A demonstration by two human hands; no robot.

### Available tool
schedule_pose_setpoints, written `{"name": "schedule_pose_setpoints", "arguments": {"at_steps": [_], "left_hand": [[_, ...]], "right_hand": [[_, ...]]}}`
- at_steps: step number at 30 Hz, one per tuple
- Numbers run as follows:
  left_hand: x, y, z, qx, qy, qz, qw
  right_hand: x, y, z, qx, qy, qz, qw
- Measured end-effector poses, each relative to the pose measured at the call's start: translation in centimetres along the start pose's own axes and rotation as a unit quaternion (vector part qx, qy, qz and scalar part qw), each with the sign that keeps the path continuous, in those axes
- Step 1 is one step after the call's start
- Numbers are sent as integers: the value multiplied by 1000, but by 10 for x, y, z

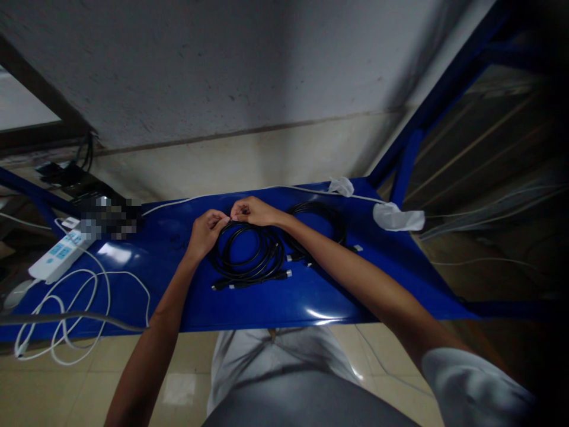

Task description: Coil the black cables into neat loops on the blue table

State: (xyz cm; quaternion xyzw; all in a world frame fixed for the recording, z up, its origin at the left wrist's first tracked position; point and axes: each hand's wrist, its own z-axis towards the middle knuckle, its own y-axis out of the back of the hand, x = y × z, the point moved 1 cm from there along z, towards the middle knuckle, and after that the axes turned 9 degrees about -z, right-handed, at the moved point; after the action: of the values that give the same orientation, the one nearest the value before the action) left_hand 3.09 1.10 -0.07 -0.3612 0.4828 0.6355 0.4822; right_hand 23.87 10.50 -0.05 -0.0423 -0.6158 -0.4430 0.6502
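A coiled black cable (pixel 249 276) lies on the blue table (pixel 262 311), its plug ends pointing toward the front edge. At the coil's far upper left, my left hand (pixel 207 230) and my right hand (pixel 254 212) meet with fingertips almost touching. Both are pinched closed over a tiny dark piece at the cable's top; whether it is a tie or the cable itself I cannot tell. Beside this coil, to the right, rests a second coiled black cable (pixel 340 222), partly covered by my right forearm.
A white power strip (pixel 60 256) and loops of white cord (pixel 95 296) occupy the table's left side, near a blurred dark pile (pixel 109 214). Crumpled white plastic (pixel 398 217) lies at the right. A wall (pixel 249 160) stands behind; blue frame bars (pixel 406 163) rise at the right.
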Motion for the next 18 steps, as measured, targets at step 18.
{"name": "schedule_pose_setpoints", "arguments": {"at_steps": [18], "left_hand": [[-9,-3,-3,19,-4,-4,1000]], "right_hand": [[10,4,-2,4,-9,1,1000]]}}
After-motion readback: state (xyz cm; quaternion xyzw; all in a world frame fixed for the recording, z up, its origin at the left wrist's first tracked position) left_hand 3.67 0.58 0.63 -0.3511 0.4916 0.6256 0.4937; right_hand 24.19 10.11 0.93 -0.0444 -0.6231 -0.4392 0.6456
